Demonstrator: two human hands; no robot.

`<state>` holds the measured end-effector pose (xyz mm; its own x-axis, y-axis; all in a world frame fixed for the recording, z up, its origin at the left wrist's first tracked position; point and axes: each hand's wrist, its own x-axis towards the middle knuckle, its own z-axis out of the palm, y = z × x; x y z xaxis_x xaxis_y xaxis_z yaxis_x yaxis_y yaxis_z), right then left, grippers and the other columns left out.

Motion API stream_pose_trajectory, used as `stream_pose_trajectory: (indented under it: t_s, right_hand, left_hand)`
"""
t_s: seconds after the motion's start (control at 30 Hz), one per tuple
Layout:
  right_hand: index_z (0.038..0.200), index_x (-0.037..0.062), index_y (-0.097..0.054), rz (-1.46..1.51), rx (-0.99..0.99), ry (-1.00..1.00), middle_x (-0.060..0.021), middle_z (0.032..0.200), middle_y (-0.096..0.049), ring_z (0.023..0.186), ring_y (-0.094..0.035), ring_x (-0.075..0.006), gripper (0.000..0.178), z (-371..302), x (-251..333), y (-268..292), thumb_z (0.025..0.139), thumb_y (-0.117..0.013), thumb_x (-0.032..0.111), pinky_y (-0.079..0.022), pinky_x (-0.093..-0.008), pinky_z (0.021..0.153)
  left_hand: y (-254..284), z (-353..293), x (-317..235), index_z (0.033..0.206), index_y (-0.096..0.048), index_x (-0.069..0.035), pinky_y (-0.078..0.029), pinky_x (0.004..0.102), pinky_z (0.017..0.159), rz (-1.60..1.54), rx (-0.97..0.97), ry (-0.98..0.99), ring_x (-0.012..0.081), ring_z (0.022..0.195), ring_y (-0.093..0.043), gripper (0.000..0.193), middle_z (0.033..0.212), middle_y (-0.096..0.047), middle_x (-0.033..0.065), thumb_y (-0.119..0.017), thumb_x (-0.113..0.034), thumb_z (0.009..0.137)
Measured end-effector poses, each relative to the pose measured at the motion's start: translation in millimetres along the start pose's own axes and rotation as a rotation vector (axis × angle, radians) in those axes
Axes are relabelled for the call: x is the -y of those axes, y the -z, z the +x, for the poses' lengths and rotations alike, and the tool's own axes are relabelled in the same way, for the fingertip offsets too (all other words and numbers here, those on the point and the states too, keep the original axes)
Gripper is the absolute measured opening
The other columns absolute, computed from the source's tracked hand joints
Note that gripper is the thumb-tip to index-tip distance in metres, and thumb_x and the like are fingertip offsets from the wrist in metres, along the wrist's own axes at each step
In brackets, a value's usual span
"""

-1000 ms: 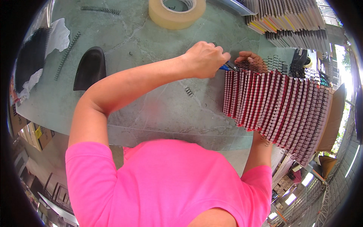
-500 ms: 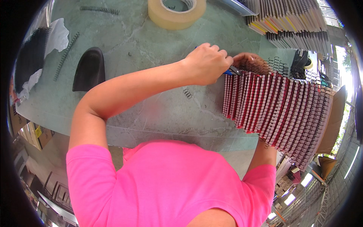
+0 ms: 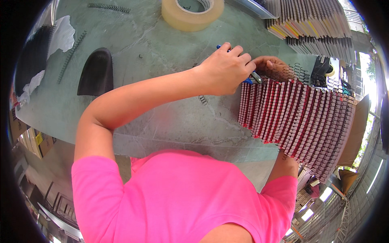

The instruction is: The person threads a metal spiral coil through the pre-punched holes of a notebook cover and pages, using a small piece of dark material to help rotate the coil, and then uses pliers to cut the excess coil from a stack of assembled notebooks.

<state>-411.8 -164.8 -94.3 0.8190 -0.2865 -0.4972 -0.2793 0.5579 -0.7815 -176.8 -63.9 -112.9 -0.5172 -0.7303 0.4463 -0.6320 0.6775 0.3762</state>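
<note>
My left hand (image 3: 229, 69) is closed around blue-handled pliers (image 3: 256, 77). The metal jaws touch or nearly touch the near-left corner of a stack of spiral notebooks (image 3: 291, 117) with red and white edges. Black wire coils run along this stack, and some coil ends (image 3: 300, 73) stick out at its far side. My right arm passes beneath the stack, and my right hand (image 3: 273, 67) curls around its far end. Part of that hand is hidden behind the coils, with its fingertips close to the pliers.
On the greenish table (image 3: 162, 113) lie a roll of clear tape (image 3: 192, 20), a black curved holder (image 3: 97, 73), a loose coil (image 3: 109, 7) and a cut coil piece (image 3: 203, 100). More bound notebooks (image 3: 312, 18) are stacked far right. A cardboard flap (image 3: 356, 133) stands at the right.
My left hand has shifted slightly and its grip on the pliers has loosened a little, showing more of the blue handle. The stack stays nearly in place.
</note>
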Motion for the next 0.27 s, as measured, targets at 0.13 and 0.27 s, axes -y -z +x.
stream_pose_trajectory:
  t_s: [0.13, 0.27]
  right_hand:
    - [0.118, -0.0100, -0.050, 0.076, -0.012, 0.052, -0.0194, 0.114, -0.059, 0.110, -0.054, -0.0258, 0.064, -2, -7, 4, 0.090, -0.049, 0.048, -0.036, -0.0398, 0.101]
    - [0.121, -0.0103, -0.046, 0.043, -0.037, 0.010, -0.0202, 0.118, -0.057, 0.113, -0.053, -0.0277, 0.073, 0, 1, -11, 0.087, -0.049, 0.055, -0.034, -0.0405, 0.103]
  left_hand:
    - [3, 2, -1, 0.100, -0.058, -0.005, -0.041, 0.0371, 0.077, 0.040, 0.019, -0.009, 0.0241, 0.087, -0.055, 0.038, 0.089, -0.057, 0.0061, -0.067, -0.011, 0.064]
    - [4, 0, 0, 0.101, -0.058, -0.005, -0.041, 0.0372, 0.078, 0.084, 0.027, -0.019, 0.0234, 0.087, -0.055, 0.038, 0.090, -0.057, 0.0061, -0.067, -0.011, 0.064]
